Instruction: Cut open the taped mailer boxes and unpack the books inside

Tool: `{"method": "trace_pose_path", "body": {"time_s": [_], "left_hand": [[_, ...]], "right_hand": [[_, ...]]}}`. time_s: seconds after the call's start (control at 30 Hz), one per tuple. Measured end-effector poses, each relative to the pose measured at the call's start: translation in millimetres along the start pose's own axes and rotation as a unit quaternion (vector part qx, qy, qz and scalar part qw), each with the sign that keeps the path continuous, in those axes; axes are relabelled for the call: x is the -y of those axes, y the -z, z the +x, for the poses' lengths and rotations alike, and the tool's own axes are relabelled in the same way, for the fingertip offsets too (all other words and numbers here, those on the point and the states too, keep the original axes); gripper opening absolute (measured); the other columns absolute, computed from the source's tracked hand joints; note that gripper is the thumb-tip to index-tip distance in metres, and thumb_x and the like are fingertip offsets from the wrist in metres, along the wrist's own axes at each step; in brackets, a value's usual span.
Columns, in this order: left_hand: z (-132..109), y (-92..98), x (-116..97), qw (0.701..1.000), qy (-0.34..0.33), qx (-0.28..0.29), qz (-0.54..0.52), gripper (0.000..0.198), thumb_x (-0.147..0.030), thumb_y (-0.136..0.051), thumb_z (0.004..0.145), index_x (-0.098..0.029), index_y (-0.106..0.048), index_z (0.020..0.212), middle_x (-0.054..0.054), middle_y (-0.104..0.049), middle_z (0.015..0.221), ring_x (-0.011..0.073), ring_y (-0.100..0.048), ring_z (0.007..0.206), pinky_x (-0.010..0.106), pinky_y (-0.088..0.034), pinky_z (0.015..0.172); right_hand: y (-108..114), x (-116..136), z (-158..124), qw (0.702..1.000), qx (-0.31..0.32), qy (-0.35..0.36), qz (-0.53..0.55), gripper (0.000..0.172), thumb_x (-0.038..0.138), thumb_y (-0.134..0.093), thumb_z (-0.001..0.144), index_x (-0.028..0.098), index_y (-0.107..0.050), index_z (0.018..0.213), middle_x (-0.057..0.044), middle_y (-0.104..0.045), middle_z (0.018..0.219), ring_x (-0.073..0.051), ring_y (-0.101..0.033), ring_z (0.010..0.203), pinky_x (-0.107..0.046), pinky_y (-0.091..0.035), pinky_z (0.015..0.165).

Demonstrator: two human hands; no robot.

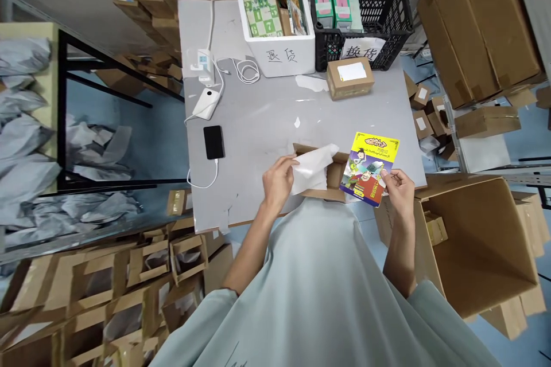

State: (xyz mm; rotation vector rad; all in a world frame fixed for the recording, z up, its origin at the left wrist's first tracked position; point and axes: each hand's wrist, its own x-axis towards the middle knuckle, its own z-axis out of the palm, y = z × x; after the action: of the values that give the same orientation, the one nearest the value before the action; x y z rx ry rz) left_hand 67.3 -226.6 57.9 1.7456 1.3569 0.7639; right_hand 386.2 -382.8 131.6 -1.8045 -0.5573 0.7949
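Note:
My right hand (398, 188) grips a thin, colourful cartoon booklet (368, 169) with a yellow top by its right edge, thumb on the cover. A sheet of white paper (313, 169) is pinched at its upper left in my left hand (279, 180). That sheet lies across a small open cardboard box (336, 175) at the table's near edge. The booklet is held just to the right of the box and overlaps its right end. The sheet covers part of the box's inside.
The grey table (258, 126) bears a closed carton (350, 77), a white foam box (282, 49) of books, a black crate (381, 6), a black phone (213, 142) and a white power bank (206, 103). A large open carton (477, 241) stands at the right.

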Motion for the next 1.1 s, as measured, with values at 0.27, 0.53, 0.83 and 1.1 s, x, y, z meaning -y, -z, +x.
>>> {"method": "trace_pose_path", "body": {"time_s": [0.27,0.53,0.83,1.1], "left_hand": [[13.9,-80.6,13.4,0.963,0.045,0.234,0.126,0.022,-0.004,-0.075,0.087,-0.020,-0.075,0.073,0.022,-0.080,0.100,0.0430,-0.078,0.112,0.054,-0.057,0.109],[40.0,-105.2,21.9,0.940,0.090,0.244,0.221,0.018,-0.008,-0.069,0.093,-0.011,-0.084,0.102,0.034,-0.077,0.128,0.0486,-0.069,0.139,0.067,-0.053,0.118],[-6.3,-31.3,19.5,0.981,-0.058,0.155,0.105,0.067,0.001,-0.049,0.092,-0.024,-0.076,0.148,0.009,-0.078,0.148,0.0269,-0.077,0.130,0.042,-0.062,0.115],[-5.3,-22.1,31.6,0.995,0.038,0.069,-0.058,0.048,-0.011,-0.056,0.096,-0.021,-0.080,0.136,0.010,-0.083,0.136,0.0248,-0.083,0.118,0.040,-0.067,0.105]], "right_hand": [[-0.9,0.2,-1.4,1.000,0.019,0.004,0.007,0.054,0.073,-0.088,0.082,0.024,-0.067,0.089,0.002,-0.066,0.074,-0.014,-0.053,0.062,-0.027,-0.044,0.056],[-6.3,-5.7,-8.8,0.999,0.042,-0.002,0.030,0.058,0.077,-0.089,0.079,0.024,-0.068,0.088,-0.002,-0.073,0.076,-0.018,-0.062,0.065,-0.029,-0.048,0.055],[7.7,-25.8,-0.2,0.999,0.032,-0.023,-0.001,0.060,0.080,-0.089,0.077,0.024,-0.068,0.084,-0.002,-0.071,0.074,-0.017,-0.058,0.061,-0.030,-0.044,0.054],[15.6,-42.4,18.5,0.998,0.025,-0.029,-0.056,0.065,0.084,-0.089,0.071,0.023,-0.068,0.084,-0.002,-0.069,0.072,-0.017,-0.055,0.061,-0.031,-0.044,0.056]]}}
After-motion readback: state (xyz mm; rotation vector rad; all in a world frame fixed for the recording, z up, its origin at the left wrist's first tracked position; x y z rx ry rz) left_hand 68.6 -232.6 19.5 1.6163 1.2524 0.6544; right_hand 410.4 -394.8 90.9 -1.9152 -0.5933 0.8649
